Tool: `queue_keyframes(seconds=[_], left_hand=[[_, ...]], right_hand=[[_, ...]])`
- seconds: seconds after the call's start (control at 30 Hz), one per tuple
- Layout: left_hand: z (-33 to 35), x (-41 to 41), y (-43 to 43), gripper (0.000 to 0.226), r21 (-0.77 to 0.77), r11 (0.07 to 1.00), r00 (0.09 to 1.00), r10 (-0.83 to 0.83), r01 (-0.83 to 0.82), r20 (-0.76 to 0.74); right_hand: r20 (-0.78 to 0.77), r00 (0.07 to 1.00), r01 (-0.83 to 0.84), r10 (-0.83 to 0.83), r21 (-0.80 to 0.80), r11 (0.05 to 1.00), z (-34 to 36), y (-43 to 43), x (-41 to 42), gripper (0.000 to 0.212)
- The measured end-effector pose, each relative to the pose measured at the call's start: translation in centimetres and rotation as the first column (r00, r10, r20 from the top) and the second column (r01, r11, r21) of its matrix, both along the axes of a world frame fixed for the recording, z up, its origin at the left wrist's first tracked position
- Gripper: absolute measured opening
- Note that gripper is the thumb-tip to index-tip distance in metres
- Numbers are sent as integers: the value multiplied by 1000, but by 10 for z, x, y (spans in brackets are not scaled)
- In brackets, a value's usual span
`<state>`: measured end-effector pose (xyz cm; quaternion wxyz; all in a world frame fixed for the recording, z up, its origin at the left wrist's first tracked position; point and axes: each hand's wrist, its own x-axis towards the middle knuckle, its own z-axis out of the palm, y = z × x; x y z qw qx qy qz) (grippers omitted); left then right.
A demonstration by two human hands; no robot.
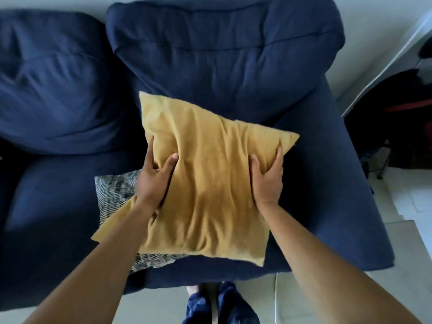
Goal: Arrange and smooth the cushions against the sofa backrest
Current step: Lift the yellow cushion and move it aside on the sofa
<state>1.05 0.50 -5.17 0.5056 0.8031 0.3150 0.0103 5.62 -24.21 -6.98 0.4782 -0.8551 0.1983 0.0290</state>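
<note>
Both hands hold a mustard-yellow cushion above the right-hand seat of a navy sofa.

Nearest, at the seat's front edge, the person's feet (222,305) stand on the pale floor (327,298). Both bare forearms reach forward over the seat cushion (339,183). The left hand (154,181) grips the yellow cushion (205,178) at its left edge, thumb pressed into the front face and fingers wrapped behind; the right hand (267,181) clamps the right edge the same way, its grip pinching the fabric into creases. The cushion is tilted, one corner pointing toward the seat's right side. Under it, toward the seat's left front corner, lies a grey patterned cushion (114,192), mostly covered. Beyond, two large navy back cushions (222,54) lean against the backrest, wrinkled and slumped.
</note>
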Motion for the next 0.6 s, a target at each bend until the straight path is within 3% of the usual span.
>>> queue_keyframes(seconds=[0.13, 0.23, 0.33, 0.5, 0.6], left_hand=[[14, 35, -8, 74, -102, 991, 965, 112, -90, 235], [10, 64, -13, 76, -167, 980, 953, 147, -104, 264], [-19, 83, -18, 82, -173, 982, 975, 114, -80, 192], [-74, 100, -18, 86, -233, 972, 999, -25, 29, 20], [-83, 109, -19, 87, -231, 972, 999, -43, 41, -3]], right_hand=[[261, 962, -70, 81, -54, 996, 43, -7, 67, 75], [308, 942, -107, 136, -108, 988, 54, -14, 111, 72], [265, 939, -178, 218, -168, 970, 39, -20, 143, 72], [24, 942, -317, 336, -272, 909, -20, -31, 152, 73], [22, 943, -312, 333, -296, 903, -42, -34, 147, 75]])
